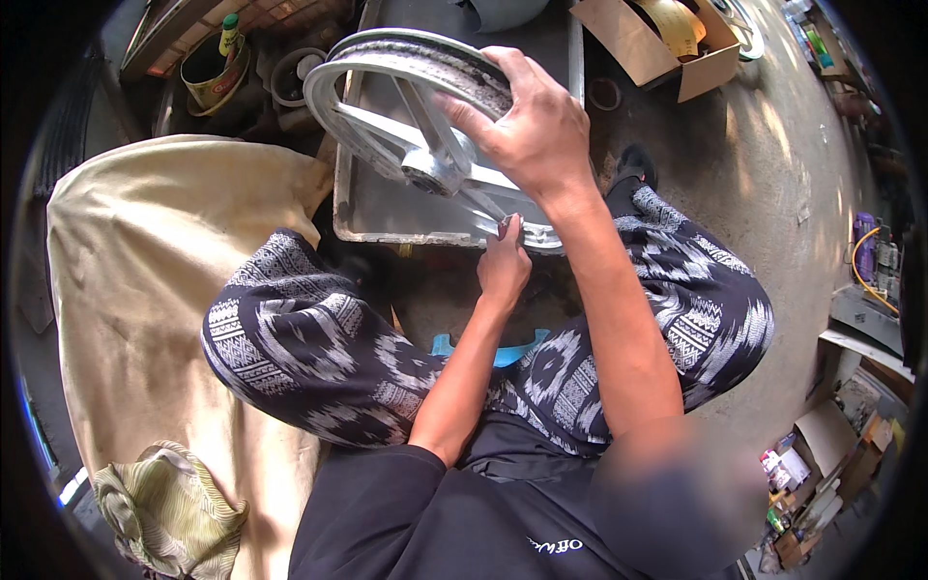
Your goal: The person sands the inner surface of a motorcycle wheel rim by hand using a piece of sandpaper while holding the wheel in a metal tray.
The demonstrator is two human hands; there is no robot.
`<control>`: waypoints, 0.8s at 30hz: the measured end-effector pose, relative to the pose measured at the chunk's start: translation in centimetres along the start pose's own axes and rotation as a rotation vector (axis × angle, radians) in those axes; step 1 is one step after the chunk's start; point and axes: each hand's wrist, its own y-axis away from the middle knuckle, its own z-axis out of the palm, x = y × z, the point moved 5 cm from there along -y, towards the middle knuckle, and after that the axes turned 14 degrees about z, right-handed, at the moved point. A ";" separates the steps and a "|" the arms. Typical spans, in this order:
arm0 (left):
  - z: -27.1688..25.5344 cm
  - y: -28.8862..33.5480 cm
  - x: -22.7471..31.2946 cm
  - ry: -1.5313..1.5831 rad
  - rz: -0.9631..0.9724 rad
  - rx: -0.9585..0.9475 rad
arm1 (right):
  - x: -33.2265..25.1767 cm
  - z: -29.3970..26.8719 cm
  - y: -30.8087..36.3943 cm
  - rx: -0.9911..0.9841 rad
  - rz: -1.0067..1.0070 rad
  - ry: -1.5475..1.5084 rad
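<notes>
Over tray | right hand: wide grip on wheel | left hand: curled, contents unclear

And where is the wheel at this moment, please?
In the head view, the wheel is at top centre, tilted over the grey tray, with the right hand gripping its rim and the left hand at its lower edge.

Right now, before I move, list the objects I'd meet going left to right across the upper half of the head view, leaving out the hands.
Yellowish bucket → spoked metal wheel → open cardboard box → purple bottle.
</notes>
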 end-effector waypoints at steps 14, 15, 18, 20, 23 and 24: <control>0.1 -0.8 -1.0 0.022 0.003 -0.186 | 0.5 -0.6 0.7 -0.027 0.000 -0.059; 0.1 -0.9 -0.4 0.064 0.028 -0.200 | 1.2 -0.9 0.5 -0.034 0.023 -0.057; 0.3 -1.1 0.3 -0.022 -0.058 -0.186 | 1.8 -1.3 0.3 -0.023 0.032 -0.061; 0.7 -1.0 -1.4 -0.036 0.003 -0.152 | 0.9 -0.7 0.5 -0.033 0.018 -0.091; 1.1 -1.2 -2.4 0.008 0.086 -0.141 | 0.8 -1.1 0.3 -0.055 0.038 -0.091; 1.2 -1.3 -1.0 -0.025 0.057 -0.188 | 1.9 -1.4 0.3 -0.053 0.058 -0.066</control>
